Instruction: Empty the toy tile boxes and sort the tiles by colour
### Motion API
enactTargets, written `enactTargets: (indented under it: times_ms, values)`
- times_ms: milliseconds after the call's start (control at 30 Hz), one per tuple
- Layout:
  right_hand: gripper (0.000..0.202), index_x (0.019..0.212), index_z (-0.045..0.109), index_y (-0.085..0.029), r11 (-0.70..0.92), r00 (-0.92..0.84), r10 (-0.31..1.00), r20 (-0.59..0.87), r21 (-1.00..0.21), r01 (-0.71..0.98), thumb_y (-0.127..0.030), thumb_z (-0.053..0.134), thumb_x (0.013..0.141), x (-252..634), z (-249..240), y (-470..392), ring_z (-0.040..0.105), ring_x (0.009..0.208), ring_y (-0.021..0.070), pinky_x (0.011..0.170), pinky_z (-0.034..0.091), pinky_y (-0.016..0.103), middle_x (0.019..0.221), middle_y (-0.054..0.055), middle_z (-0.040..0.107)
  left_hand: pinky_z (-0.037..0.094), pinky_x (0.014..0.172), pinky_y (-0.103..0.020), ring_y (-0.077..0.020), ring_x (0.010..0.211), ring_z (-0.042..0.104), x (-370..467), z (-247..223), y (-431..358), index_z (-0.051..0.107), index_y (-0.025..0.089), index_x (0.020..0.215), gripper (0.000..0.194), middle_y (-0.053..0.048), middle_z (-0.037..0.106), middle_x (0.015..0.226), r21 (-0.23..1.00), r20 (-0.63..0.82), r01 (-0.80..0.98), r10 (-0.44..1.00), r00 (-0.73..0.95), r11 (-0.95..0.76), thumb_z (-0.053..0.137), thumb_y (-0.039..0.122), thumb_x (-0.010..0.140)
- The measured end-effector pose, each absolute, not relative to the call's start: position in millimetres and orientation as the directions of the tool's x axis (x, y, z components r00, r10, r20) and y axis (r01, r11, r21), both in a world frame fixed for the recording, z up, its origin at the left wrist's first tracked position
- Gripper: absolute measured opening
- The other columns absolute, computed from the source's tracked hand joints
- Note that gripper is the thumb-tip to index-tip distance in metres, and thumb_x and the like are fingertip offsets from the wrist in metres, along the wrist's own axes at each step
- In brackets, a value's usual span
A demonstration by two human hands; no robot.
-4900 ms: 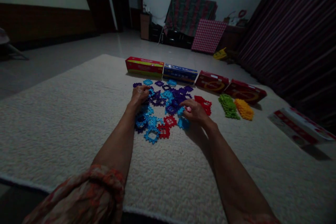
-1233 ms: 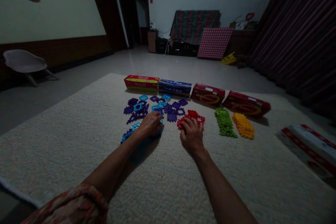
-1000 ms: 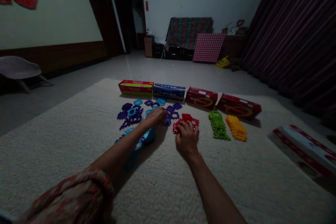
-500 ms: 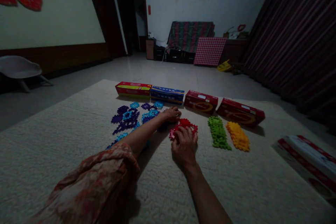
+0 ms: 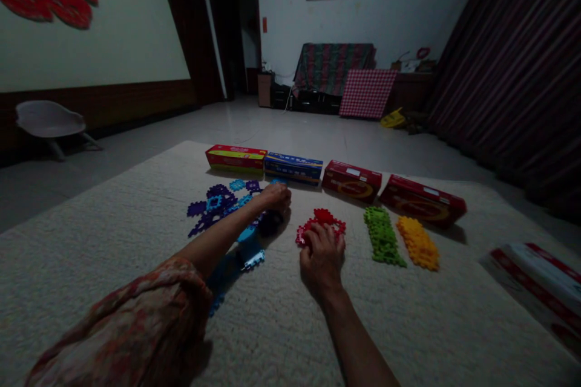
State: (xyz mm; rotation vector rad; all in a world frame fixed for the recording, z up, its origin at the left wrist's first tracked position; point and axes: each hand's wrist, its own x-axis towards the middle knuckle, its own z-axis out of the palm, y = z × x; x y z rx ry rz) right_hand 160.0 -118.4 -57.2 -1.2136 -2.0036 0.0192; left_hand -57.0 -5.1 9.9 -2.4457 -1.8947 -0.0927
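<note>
My right hand point(image 5: 323, 257) rests on a pile of red toothed interlocking plastic tiles point(image 5: 323, 216), fingers bent over them and part of the pile covered. To the left, my left hand point(image 5: 276, 196) is closed with curled fingers just above dark purple tiles point(image 5: 271, 224). Whatever is in its fingers is hidden. More purple tiles point(image 5: 218, 190) lie mixed with light blue tiles point(image 5: 252, 254), partly covered by my left forearm. Right of the red pile are a stack of green tiles point(image 5: 384, 236) and a stack of yellow tiles point(image 5: 417, 243).
Along the far side of the pale mat point(image 5: 272, 338) stand a red and green box point(image 5: 236, 159), a blue box point(image 5: 293, 168) and two dark red boxes point(image 5: 351, 181). A red and white package point(image 5: 540, 278) lies at the right. A small chair point(image 5: 49, 121) stands far left.
My left hand has drawn back to the left, away from the red pile, and its fingers have curled. My right hand stays on the red tiles. The view has shifted slightly.
</note>
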Motion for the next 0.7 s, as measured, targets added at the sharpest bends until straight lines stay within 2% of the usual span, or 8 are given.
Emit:
enactTargets:
  times_ms: [200, 467, 600, 700]
  values:
    - [0.035, 0.102, 0.067, -0.025, 0.563, -0.237, 0.741, 0.629, -0.387, 0.730, -0.011, 0.054, 0.073, 160, -58, -119, 0.049, 0.130, 0.0340, 0.116, 0.018, 0.060, 0.127, 0.008, 0.069, 0.048, 0.097, -0.039, -0.0275, 0.116, 0.059, -48, 9, 25, 0.073, 0.022, 0.115, 0.033, -0.012, 0.067, 0.124, -0.025, 0.088, 0.973, 0.969, 0.229, -0.228, 0.052, 0.029, 0.091]
    - [0.033, 0.101, 0.067, -0.025, 0.565, -0.246, 0.746, 0.619, -0.393, 0.726, -0.011, 0.054, 0.074, 160, -57, -119, 0.049, 0.130, 0.0338, 0.117, 0.018, 0.059, 0.127, 0.008, 0.069, 0.046, 0.093, -0.039, -0.0310, 0.115, 0.058, -51, -6, 18, 0.074, 0.016, 0.110, 0.039, -0.017, 0.067, 0.121, -0.080, 0.037, 0.989, 0.991, 0.128, -0.125, 0.049, 0.040, 0.094]
    - [0.033, 0.101, 0.067, -0.024, 0.555, -0.242, 0.754, 0.611, -0.396, 0.731, -0.011, 0.053, 0.074, 159, -59, -119, 0.049, 0.131, 0.0333, 0.118, 0.017, 0.059, 0.128, 0.007, 0.069, 0.045, 0.095, -0.041, -0.0324, 0.114, 0.058, -48, -4, 17, 0.074, 0.011, 0.106, 0.037, -0.021, 0.068, 0.113, -0.091, 0.076, 0.994, 0.995, 0.060, -0.053, 0.048, 0.033, 0.094]
    - [0.033, 0.101, 0.067, -0.024, 0.554, -0.238, 0.751, 0.616, -0.391, 0.735, -0.011, 0.053, 0.074, 160, -59, -119, 0.050, 0.130, 0.0332, 0.118, 0.017, 0.059, 0.127, 0.008, 0.069, 0.043, 0.100, -0.043, -0.0319, 0.120, 0.055, -45, -3, 21, 0.073, 0.013, 0.111, 0.035, -0.020, 0.066, 0.120, -0.056, 0.115, 0.997, 0.992, 0.056, -0.049, 0.047, 0.030, 0.094]
